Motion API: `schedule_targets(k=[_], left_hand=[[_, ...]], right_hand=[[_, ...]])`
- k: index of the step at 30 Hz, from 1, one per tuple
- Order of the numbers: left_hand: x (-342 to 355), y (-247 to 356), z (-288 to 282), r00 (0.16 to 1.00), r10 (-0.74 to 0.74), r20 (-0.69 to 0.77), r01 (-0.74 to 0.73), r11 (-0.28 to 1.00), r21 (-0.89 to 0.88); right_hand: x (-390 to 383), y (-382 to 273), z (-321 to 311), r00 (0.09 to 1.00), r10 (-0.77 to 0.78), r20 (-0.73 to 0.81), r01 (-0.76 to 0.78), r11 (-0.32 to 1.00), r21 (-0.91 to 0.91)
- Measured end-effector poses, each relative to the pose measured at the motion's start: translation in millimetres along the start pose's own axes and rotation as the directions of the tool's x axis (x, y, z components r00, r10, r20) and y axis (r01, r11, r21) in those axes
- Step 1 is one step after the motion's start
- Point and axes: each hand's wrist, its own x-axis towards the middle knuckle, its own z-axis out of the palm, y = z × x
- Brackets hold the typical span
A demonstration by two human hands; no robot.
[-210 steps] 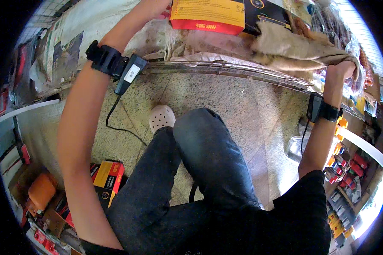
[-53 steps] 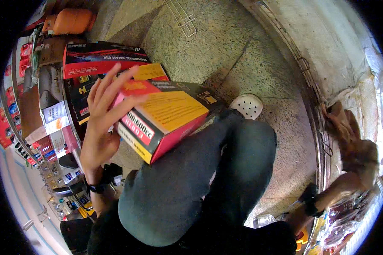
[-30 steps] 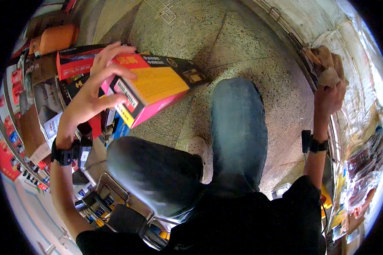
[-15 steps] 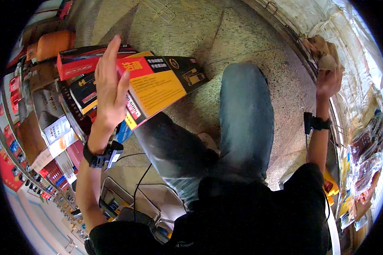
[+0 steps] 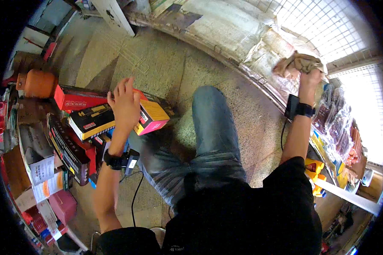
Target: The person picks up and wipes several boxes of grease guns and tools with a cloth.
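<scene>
My right hand [image 5: 311, 79] is closed around a crumpled brown cloth [image 5: 301, 63], held out at the far right by a pale sheet-covered ledge. On the left, my left hand [image 5: 126, 106] has its fingers stretched out over a group of cartons. Right beside its palm is a yellow, red and black box [image 5: 154, 114] with a pink end; whether the palm touches it, I cannot tell. A black and yellow box [image 5: 91, 123] lies to the left of that hand, and a long red and black box [image 5: 76, 98] sits behind it.
An orange gas cylinder [image 5: 37, 83] stands at the far left. More cartons, including a black one [image 5: 70, 148], crowd the left side. The sheeted ledge [image 5: 225, 32] runs along the back right, under a wire grid [image 5: 315, 25]. Plastic-wrapped goods [image 5: 334, 123] lie at right.
The view has swung toward the right. The yellow box, tilted up and larger before, now sits lower beside my left hand. My right hand still grips the cloth, now higher and farther left in view.
</scene>
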Motion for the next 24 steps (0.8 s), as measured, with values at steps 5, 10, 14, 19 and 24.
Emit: schedule_targets(k=[5, 10, 14, 19, 24], left_hand=[[-3, -3, -10, 0.991, -0.036, -0.13, 0.022, 0.994, -0.108], [-4, 5, -15, 0.984, -0.115, -0.135, 0.073, 0.957, -0.28], [-5, -2, -6, 0.961, -0.115, -0.252, 0.027, 0.944, -0.328], [-21, -15, -3, 0.942, -0.157, -0.298, 0.021, 0.911, -0.413], [-37, -34, -8, 0.967, -0.131, -0.219, 0.03, 0.912, -0.409]], right_hand=[[-64, -97, 61, 0.983, 0.065, 0.175, -0.08, 0.994, 0.081], [-122, -65, 32, 0.677, 0.208, 0.706, -0.545, 0.786, 0.29], [-211, 7, 47, 0.799, 0.478, 0.366, -0.53, 0.846, 0.054], [-308, 77, 78, 0.213, 0.411, 0.887, -0.742, 0.658, -0.127], [-391, 118, 137, -0.007, 0.078, 0.997, 0.17, 0.983, -0.075]])
